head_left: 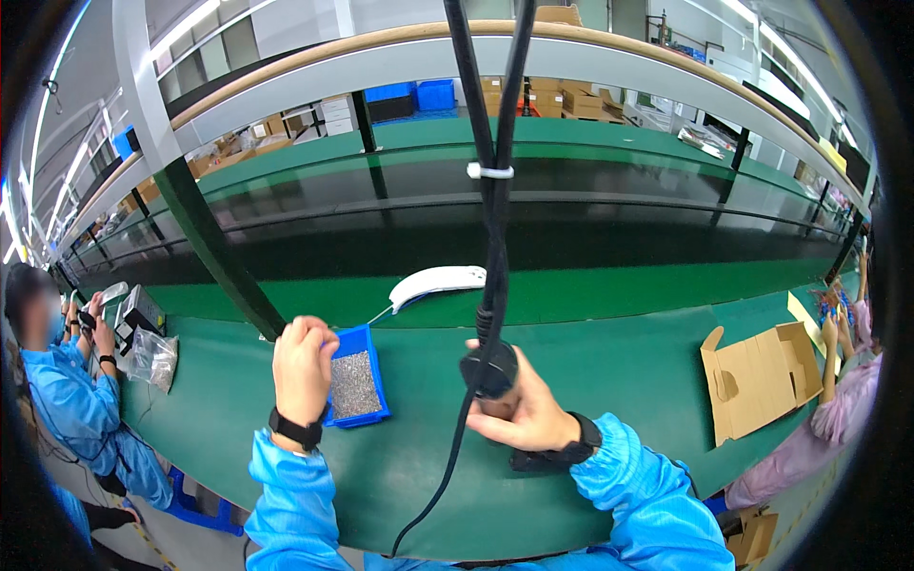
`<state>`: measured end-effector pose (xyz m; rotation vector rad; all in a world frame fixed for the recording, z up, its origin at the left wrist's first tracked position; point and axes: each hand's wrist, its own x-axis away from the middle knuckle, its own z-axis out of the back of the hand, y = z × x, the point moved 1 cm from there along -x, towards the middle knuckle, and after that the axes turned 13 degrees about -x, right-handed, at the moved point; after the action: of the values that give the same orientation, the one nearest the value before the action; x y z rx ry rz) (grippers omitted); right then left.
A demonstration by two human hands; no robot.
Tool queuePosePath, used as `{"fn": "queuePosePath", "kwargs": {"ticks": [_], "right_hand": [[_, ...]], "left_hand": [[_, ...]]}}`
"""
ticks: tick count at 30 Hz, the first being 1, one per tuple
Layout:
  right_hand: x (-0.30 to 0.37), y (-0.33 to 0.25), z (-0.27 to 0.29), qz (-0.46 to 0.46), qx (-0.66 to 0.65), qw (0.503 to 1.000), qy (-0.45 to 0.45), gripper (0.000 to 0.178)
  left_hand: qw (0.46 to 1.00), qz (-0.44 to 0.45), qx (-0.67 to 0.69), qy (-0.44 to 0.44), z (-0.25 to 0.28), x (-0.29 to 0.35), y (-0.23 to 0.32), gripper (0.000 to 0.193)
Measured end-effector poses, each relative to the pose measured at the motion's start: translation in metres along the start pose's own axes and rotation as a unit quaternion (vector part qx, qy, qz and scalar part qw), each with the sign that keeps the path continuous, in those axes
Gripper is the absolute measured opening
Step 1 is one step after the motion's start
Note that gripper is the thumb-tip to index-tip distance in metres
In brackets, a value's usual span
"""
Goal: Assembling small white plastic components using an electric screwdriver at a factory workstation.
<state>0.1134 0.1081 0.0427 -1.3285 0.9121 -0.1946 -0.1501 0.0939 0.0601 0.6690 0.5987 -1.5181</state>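
My right hand (533,409) is wrapped round an electric screwdriver (491,373), a dark upright tool whose cable (495,219) runs up out of view. Its lower end is hidden beneath its top and my hand. My left hand (303,366) is raised at the left edge of a blue bin (380,385), its fingers pressed together in a pinch. Whatever they hold, if anything, is too small to make out. Many small grey metal parts (354,384), like screws, fill the bin. Behind it lies a white curved piece (438,283) with a thin pale strip at its left end.
A green worktop (428,495) spreads before me, with an opened cardboard box (762,381) at right. A dark post (219,247) rises behind my left hand. At left, a person in blue works near a plastic bag (154,360). Another person's pink sleeve (838,414) reaches in at right.
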Motion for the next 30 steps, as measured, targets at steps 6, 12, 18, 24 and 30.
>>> {"fn": "queuePosePath", "kwargs": {"ticks": [6,12,18,24,30], "right_hand": [[0.048,-0.024,0.051,0.084,-0.039,0.975,0.200,0.069],[0.069,-0.037,0.093,0.052,0.098,0.935,0.337,0.048],[0.064,-0.035,0.094,0.059,0.073,0.947,0.307,0.050],[0.061,-0.026,0.092,0.049,0.041,0.967,0.245,0.060],[0.045,-0.012,0.084,0.072,0.091,0.968,0.222,0.058]], "left_hand": [[0.994,-0.087,-0.014,-0.057,-0.034,-0.074,0.009,0.005],[0.965,-0.181,-0.036,-0.187,-0.098,-0.075,0.072,0.004],[0.974,-0.185,0.067,-0.116,-0.056,-0.057,0.080,0.008],[0.995,-0.049,0.082,-0.032,0.002,-0.019,0.034,0.012],[0.996,0.079,-0.020,-0.027,0.005,0.041,-0.024,0.012]]}}
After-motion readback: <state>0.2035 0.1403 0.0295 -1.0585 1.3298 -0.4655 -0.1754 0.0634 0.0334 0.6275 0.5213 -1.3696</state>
